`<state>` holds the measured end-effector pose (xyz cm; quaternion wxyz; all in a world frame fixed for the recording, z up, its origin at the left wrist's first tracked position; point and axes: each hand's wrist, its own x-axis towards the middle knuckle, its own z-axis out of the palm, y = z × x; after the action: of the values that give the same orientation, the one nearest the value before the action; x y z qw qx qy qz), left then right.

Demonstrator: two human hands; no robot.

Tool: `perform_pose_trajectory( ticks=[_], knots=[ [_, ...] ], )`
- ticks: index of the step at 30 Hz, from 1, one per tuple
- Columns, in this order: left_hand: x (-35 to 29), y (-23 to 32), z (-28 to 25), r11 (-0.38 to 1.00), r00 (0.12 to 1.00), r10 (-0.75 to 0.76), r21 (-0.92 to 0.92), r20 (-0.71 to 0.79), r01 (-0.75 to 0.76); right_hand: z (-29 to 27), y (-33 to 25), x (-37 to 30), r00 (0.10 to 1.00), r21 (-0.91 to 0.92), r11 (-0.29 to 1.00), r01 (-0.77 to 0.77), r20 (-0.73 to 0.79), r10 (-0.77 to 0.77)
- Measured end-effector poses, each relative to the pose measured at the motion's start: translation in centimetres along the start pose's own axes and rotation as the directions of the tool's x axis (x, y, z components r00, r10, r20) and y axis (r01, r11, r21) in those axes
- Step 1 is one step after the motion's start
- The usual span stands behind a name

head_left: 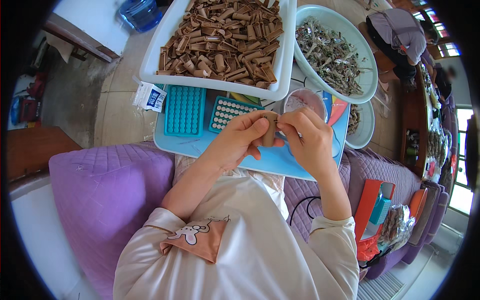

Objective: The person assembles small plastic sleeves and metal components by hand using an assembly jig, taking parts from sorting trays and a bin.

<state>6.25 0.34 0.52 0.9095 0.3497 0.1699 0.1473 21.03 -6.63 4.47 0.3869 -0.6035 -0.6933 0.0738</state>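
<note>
My left hand (239, 137) is closed round a brown plastic half-tube piece (270, 131), held upright over the near part of the table. At the upper right side of that piece, my right hand (307, 134) pinches with thumb and forefinger. Something small and dark shows at those fingertips, too small to name. Just beyond the hands is a teal grid tray (215, 126) with rows of small white round pieces. A second teal grid tray (184, 111) lies to its left. Behind my right hand stands a round tub (322, 102) with whitish contents, partly hidden.
A white bin (150, 70) heaped with similar brown pieces stands at the far side. Pale green basins (367, 92) hold thin greyish, shiny strips. The light blue table (182, 145) stands before me. Purple sofa (115, 200) sections flank me. Another person (400, 35) bends over at far right.
</note>
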Motion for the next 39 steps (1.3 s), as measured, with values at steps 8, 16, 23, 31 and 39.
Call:
perform_pose_trajectory(
  ticks=[8,16,23,31,39],
  knots=[
    [0.0,0.1,0.9,0.999,0.999,-0.013,-0.042,-0.030,0.011,0.3,0.1,-0.3,0.990,0.171,0.984,-0.059,-0.113,0.079],
    [0.1,-0.4,1.6,0.999,0.999,0.002,0.050,-0.040,0.000,1.0,0.7,-1.2,0.988,0.217,0.970,-0.107,-0.083,0.127],
    [0.1,-0.8,1.7,0.997,0.995,-0.027,0.071,-0.098,0.034,1.2,1.3,-1.9,0.979,0.293,0.939,-0.179,-0.038,0.198],
    [0.0,-2.0,0.1,0.940,0.996,-0.030,0.337,-0.081,0.056,2.1,2.0,-4.4,0.931,0.528,0.771,-0.355,0.125,0.342],
    [-0.5,-4.0,-0.2,0.755,0.945,0.325,0.593,0.033,-0.281,2.1,1.7,-5.7,0.871,0.753,0.442,-0.487,0.378,0.314]
  ],
)
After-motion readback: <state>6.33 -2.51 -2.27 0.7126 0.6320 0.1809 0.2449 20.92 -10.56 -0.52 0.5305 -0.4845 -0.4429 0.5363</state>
